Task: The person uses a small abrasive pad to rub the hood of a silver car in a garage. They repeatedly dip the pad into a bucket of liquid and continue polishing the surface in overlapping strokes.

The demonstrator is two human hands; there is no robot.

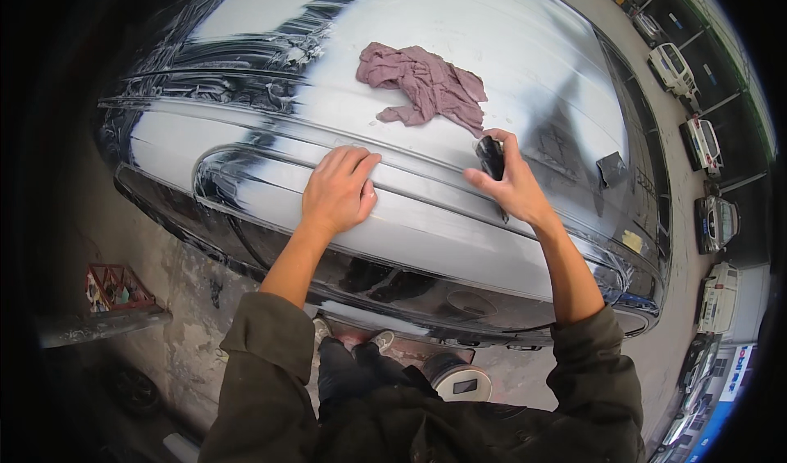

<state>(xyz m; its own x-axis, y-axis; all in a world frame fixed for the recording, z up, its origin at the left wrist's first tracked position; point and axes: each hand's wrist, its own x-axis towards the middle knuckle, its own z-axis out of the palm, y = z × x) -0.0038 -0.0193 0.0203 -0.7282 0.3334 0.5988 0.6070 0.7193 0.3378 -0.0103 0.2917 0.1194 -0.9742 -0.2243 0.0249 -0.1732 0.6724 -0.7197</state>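
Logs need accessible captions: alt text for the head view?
The right hand grips a small black object over a pale car roof with dark patches, while the left hand rests on its near side. A crumpled mauve cloth lies beyond; parked cars line the right edge.

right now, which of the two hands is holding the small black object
The right hand: it grips the black object. The left hand shows no such object and rests on the car.
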